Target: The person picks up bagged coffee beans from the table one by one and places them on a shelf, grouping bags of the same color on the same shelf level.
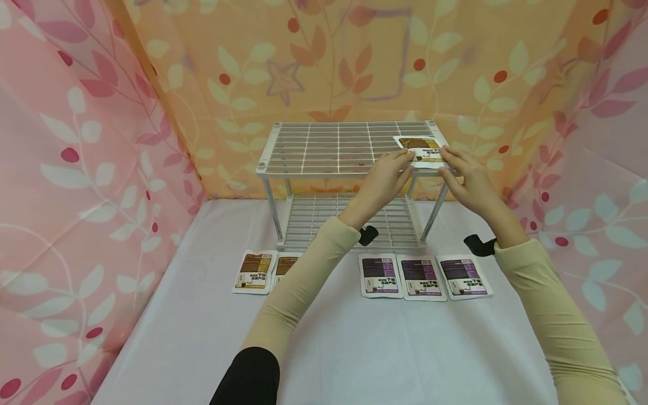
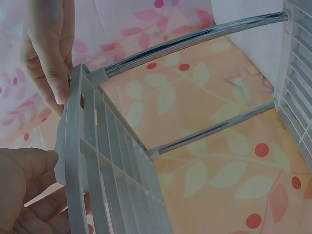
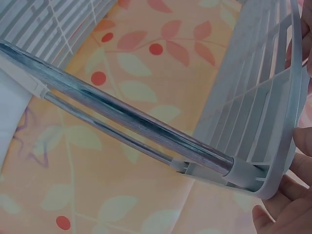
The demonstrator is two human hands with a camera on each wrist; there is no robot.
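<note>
A flat white packet with a brown-and-gold label (image 1: 424, 153) lies on the right end of the rack's top shelf (image 1: 334, 147). My left hand (image 1: 383, 179) pinches its left edge between thumb and fingers. On the opposite side, my right hand (image 1: 472, 181) grips the right edge, thumb near the front corner. From the left wrist, the left hand (image 2: 29, 190) shows at the shelf rim beside the packet's pale edge (image 2: 60, 156), the right hand (image 2: 48, 53) across from it. The right wrist view catches the right hand (image 3: 292, 200) by the shelf's corner post.
Below is the rack's lower shelf (image 1: 349, 216). In front of it on the white cloth (image 1: 395, 349) lie two brown-labelled packets (image 1: 255, 273), one partly behind the left sleeve, and a row of three purple-labelled packets (image 1: 422, 278). Patterned cloth (image 1: 324, 62) hangs behind and at both sides.
</note>
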